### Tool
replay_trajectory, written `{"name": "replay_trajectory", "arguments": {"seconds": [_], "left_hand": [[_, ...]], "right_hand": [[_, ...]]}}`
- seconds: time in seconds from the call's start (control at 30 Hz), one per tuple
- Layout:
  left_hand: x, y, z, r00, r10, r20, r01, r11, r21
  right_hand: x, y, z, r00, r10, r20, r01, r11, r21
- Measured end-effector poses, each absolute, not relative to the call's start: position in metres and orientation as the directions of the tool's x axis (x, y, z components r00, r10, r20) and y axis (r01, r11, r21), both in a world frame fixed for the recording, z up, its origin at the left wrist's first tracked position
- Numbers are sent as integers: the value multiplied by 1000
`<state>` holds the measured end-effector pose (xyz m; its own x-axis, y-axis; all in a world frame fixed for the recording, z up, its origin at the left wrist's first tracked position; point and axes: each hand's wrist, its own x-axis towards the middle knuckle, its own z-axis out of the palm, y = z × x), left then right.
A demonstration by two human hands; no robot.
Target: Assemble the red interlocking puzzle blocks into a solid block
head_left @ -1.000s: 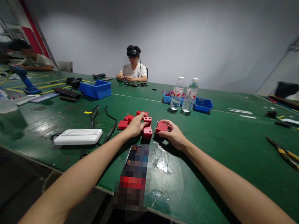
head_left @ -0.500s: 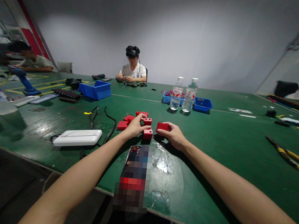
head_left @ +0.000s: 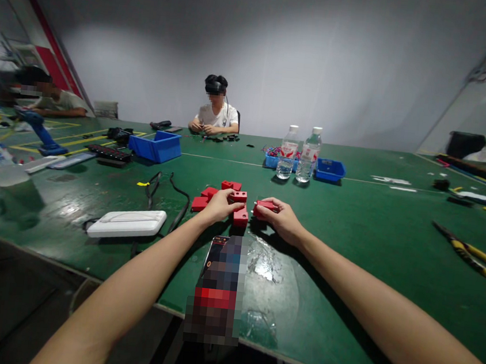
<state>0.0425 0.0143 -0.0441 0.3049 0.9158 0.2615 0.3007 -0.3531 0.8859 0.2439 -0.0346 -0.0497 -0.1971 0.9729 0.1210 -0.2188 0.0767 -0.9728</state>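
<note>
My left hand (head_left: 219, 206) is closed on a small red block (head_left: 240, 195) with holes in its face, held between thumb and fingers. Just below it, another red block (head_left: 240, 217) stands on the green table (head_left: 329, 272). To the right, my right hand (head_left: 285, 218) grips a red block (head_left: 265, 208) with small light pins showing at its left side. A short gap separates the two held blocks. Several more red blocks (head_left: 199, 203) lie behind and left of my left hand.
A phone (head_left: 216, 260) lies nearest me, with a white power bank (head_left: 127, 223) and black cables to its left. Two water bottles (head_left: 287, 152) stand before blue bins (head_left: 330, 170). Pliers (head_left: 464, 248) lie right. A person (head_left: 216, 115) sits opposite.
The block in my right hand has turned, so pins now show at its left side. The block in my left hand has tilted slightly; both hands stay nearly in place.
</note>
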Motion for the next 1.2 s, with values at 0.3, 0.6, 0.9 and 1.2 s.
{"name": "replay_trajectory", "arguments": {"seconds": [0.3, 0.6, 0.9, 1.2], "left_hand": [[44, 13, -43, 284, 896, 343, 438, -439, 784], [42, 15, -46, 303, 891, 338, 488, -449, 748], [43, 14, -46, 296, 894, 338, 497, -446, 744], [43, 13, -44, 313, 889, 335, 481, -453, 751]], "right_hand": [[245, -32, -51, -189, 973, 133, -289, 75, -954], [246, -33, -54, -156, 967, 203, -149, 180, -972], [238, -44, -53, -67, 805, 589, 445, 553, -705], [239, -50, -45, -77, 733, 676, 545, 598, -587]]}}
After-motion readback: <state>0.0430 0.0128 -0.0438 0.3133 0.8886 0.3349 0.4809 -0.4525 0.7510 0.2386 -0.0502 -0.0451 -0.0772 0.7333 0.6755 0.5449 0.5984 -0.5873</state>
